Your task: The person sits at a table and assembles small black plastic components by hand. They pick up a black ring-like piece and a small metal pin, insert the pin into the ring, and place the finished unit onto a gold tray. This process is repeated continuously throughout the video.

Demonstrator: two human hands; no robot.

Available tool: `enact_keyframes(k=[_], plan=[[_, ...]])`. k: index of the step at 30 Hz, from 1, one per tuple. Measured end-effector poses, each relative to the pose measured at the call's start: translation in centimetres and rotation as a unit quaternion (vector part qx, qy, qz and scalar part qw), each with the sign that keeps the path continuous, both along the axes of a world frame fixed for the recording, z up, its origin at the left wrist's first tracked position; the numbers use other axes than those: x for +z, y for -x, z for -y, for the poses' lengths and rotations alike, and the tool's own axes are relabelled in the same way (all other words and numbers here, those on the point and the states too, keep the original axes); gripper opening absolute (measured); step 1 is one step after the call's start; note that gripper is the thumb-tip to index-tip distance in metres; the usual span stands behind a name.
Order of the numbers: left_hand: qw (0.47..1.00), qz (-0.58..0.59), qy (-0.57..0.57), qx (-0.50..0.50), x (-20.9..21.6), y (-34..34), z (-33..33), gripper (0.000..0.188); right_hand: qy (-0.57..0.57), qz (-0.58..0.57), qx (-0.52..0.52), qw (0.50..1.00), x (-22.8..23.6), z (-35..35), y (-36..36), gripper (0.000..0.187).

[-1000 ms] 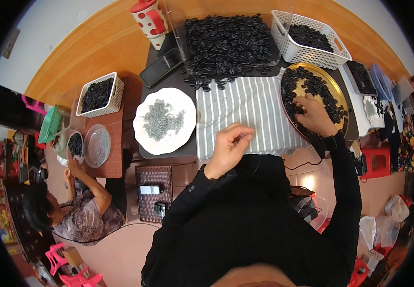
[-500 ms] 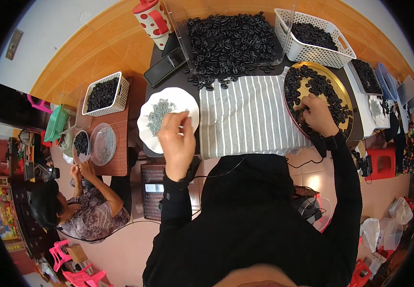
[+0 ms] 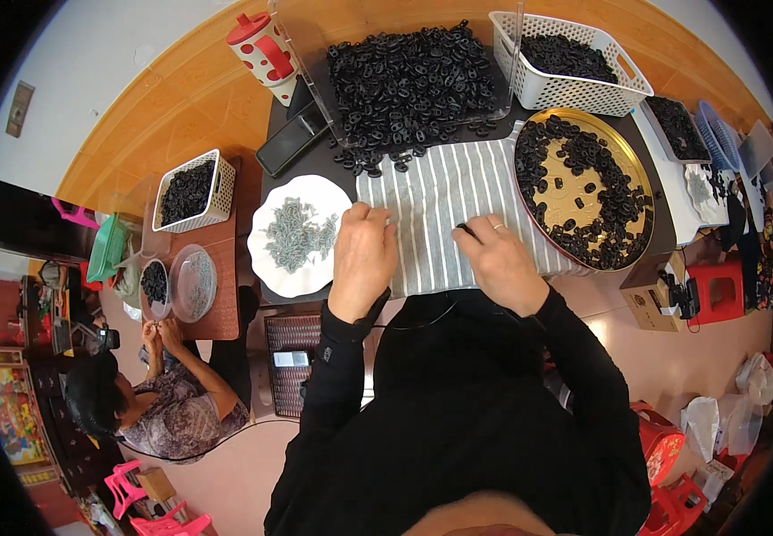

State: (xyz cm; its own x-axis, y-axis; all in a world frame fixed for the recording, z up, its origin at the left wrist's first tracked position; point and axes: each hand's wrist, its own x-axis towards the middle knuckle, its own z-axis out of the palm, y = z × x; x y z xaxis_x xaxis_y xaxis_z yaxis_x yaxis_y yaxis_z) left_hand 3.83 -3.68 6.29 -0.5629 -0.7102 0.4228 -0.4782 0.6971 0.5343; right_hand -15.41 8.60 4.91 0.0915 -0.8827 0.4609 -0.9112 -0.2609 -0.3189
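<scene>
Over the grey-and-white striped cloth (image 3: 444,192), my right hand (image 3: 507,268) pinches a small black plastic piece (image 3: 468,230) between thumb and fingertips. My left hand (image 3: 361,259) is closed at the cloth's left edge, beside the white plate, its thumb against the fingers. Whatever it holds is too small to make out. Thin grey pieces like screws (image 3: 292,234) lie heaped on the scalloped white plate (image 3: 266,272). To the right, a round gold tray (image 3: 574,189) has black oval pieces (image 3: 614,214) scattered around its rim.
Behind the cloth, a clear bin (image 3: 509,67) holds a heap of black pieces. Nearby are a white basket (image 3: 574,87), a phone (image 3: 292,143) and a red-dotted tumbler (image 3: 263,55). A co-worker (image 3: 172,402) sits at a brown table (image 3: 225,295) on the left.
My right hand has left the gold tray and come left over the cloth with a black piece. My left hand has moved right, off the white plate. The view has shifted slightly.
</scene>
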Motion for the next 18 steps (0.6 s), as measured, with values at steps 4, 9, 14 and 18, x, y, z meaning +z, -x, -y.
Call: enact_keyframes(k=[4, 9, 14, 18], plan=[[0.999, 0.051, 0.01, 0.0, 0.1, 0.2, 0.9, 0.014, 0.071, 0.122, -0.048, 0.989, -1.3, -0.4, 1.6, 0.027], [0.988, 0.128, 0.088, 0.011, 0.1, 2.1, 1.5, 0.013, 0.077, 0.256, -0.091, 0.959, -2.6, -0.6, 2.3, 0.015], [0.974, 0.208, 0.086, -0.007, -1.2, 2.7, 1.6, 0.011, 0.052, 0.257, -0.086, 0.961, -2.8, -0.5, 2.3, 0.011], [0.975, 0.212, 0.071, -0.003, -1.3, 2.8, 2.2, 0.011, 0.079, 0.2, -0.058, 0.975, -2.7, -0.2, 2.0, 0.011]])
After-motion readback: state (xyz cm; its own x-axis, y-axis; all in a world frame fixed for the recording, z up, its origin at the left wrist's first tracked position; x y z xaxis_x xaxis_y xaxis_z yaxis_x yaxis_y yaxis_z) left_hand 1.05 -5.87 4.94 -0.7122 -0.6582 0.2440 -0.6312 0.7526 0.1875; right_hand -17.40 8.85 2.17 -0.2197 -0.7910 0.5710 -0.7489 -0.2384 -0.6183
